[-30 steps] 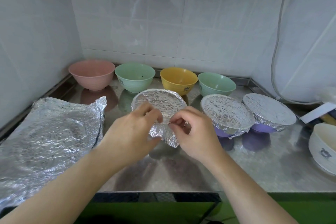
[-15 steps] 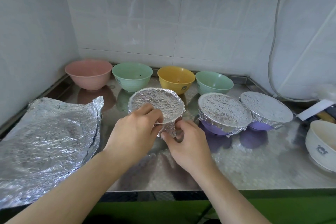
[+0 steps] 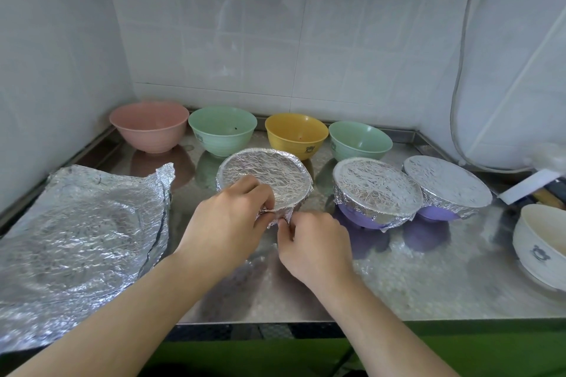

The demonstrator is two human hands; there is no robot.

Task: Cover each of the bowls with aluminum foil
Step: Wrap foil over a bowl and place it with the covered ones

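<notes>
A foil-covered bowl stands in the middle of the steel counter. My left hand grips its near rim, fingers curled on the foil. My right hand pinches the foil's hanging edge just below the rim. Two purple bowls under foil sit to the right. Behind stand a pink bowl, a green bowl, a yellow bowl and another green bowl, all uncovered. Loose foil sheets lie at the left.
A white bowl with a small print sits uncovered at the right edge. A white box and utensils lie behind it. Tiled walls close the back and left. A cable hangs down the right wall. The counter's front edge runs below my wrists.
The foil flap that hung loose under the rim is now folded in closer to the bowl. Both hands have shifted slightly lower along the near rim.
</notes>
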